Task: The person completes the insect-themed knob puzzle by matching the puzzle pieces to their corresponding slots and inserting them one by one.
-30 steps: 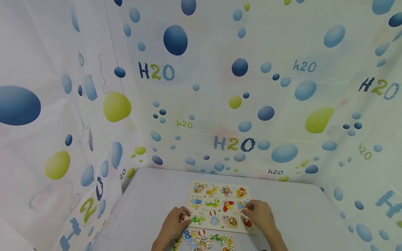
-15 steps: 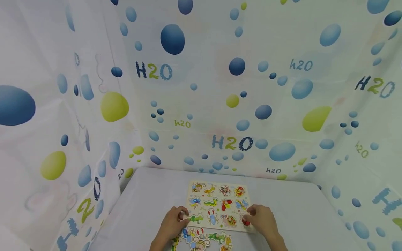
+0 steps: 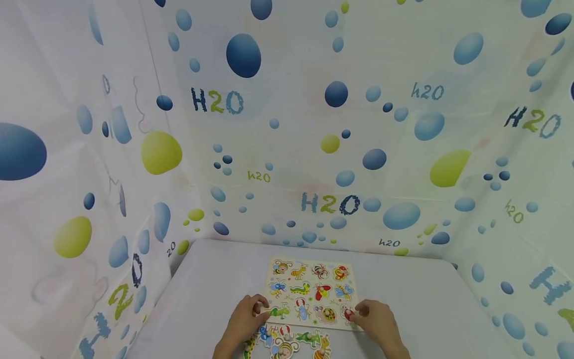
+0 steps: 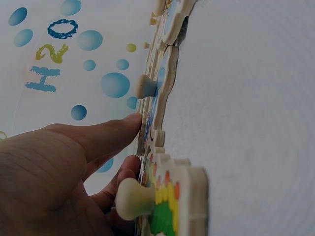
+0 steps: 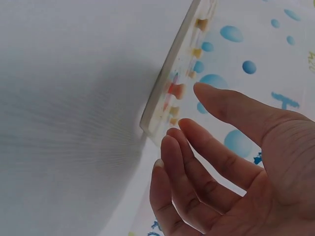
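Note:
A wooden insect peg puzzle board [image 3: 290, 320] lies on the table, covered with bright insect pictures. My left hand [image 3: 245, 319] is at its lower left side, thumb and index apart beside a green grasshopper picture [image 3: 279, 312]. In the left wrist view, the thumb tip lies right at the board, behind a knobbed caterpillar piece [image 4: 167, 209]. My right hand [image 3: 377, 319] is at the lower right corner, fingertips by the ladybird [image 3: 347, 313]. The right wrist view shows its fingers relaxed and apart, holding nothing, with small knobs [image 5: 177, 90] rising from the board.
Several loose knobbed pieces lie in front of the board, among them a bee [image 3: 283, 350], a grasshopper [image 3: 308, 337] and a blue insect [image 3: 266, 335]. A white cloth [image 3: 215, 279] covers the table. Printed curtains [image 3: 287, 149] enclose its back and sides.
My right hand has come down from the blue-winged insect on the right side to the ladybird at the corner. The left hand stays at the board's left side. The head view shifts slightly.

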Action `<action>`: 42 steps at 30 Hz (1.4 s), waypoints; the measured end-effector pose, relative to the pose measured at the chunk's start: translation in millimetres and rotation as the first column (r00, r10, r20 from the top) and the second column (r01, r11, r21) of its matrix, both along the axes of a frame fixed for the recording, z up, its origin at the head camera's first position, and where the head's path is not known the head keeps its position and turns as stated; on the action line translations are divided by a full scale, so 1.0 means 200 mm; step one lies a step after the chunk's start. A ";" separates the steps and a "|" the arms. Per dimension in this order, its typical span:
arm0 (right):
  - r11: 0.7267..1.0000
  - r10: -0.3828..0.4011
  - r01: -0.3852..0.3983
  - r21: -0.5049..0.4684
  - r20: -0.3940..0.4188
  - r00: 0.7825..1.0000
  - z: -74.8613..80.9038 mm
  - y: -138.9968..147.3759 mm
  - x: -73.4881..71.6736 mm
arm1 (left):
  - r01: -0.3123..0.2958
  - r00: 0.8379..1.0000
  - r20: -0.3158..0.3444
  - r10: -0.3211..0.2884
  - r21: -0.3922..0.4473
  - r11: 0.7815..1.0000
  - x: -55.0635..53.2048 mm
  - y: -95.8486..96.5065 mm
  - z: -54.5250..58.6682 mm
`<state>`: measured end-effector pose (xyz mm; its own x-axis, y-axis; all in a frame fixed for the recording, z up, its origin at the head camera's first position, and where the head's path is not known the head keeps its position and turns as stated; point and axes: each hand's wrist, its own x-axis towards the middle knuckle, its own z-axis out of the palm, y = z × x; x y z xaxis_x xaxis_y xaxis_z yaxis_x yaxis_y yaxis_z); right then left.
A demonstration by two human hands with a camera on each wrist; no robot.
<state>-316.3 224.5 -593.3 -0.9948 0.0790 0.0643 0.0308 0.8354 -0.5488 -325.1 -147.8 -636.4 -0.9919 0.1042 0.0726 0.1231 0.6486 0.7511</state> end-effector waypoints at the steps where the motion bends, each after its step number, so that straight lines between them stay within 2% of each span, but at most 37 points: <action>1: 1.000 0.000 0.000 -0.004 0.000 1.000 0.00 0.00 0.01 | -0.001 1.000 0.001 0.001 -0.001 1.000 0.00 0.00 0.00; 9: 1.000 0.005 -0.005 -0.025 0.020 1.000 -0.03 0.01 0.05 | 0.017 1.000 0.001 -0.017 0.006 1.000 0.00 0.00 -0.01; 16: 0.999 -0.012 0.013 -0.037 0.018 1.000 -0.07 0.02 0.04 | 0.046 0.999 0.019 -0.047 0.050 0.998 0.02 -0.02 0.06; 19: 0.998 -0.012 0.013 -0.064 0.014 1.000 -0.08 0.02 0.04 | 0.043 0.998 0.035 -0.045 0.057 0.997 0.04 -0.02 0.09; 22: 0.997 -0.013 0.014 -0.074 0.014 1.000 -0.08 0.02 0.05 | 0.072 0.997 0.035 -0.075 0.070 0.995 0.06 0.01 0.12; 27: 0.997 -0.005 0.005 -0.078 -0.004 1.000 -0.07 0.04 0.06 | 0.193 0.981 -0.011 -0.193 0.109 0.975 0.11 0.14 0.19; 31: 0.996 0.008 -0.011 -0.092 -0.027 1.000 -0.07 0.06 0.04 | 0.261 0.965 -0.036 -0.259 0.100 0.960 0.15 0.27 0.23; 34: 0.994 0.000 -0.003 -0.105 -0.030 1.000 -0.08 0.06 0.03 | 0.297 0.954 0.011 -0.300 0.098 0.950 0.18 0.37 0.24; 38: 0.992 0.002 -0.007 -0.128 -0.036 0.999 -0.10 0.07 0.04 | 0.355 0.929 0.082 -0.362 0.082 0.931 0.20 0.48 0.23; 42: 0.991 0.009 -0.013 -0.135 -0.030 1.000 -0.11 0.08 0.05 | 0.407 0.909 0.110 -0.401 -0.040 0.913 0.22 0.56 0.21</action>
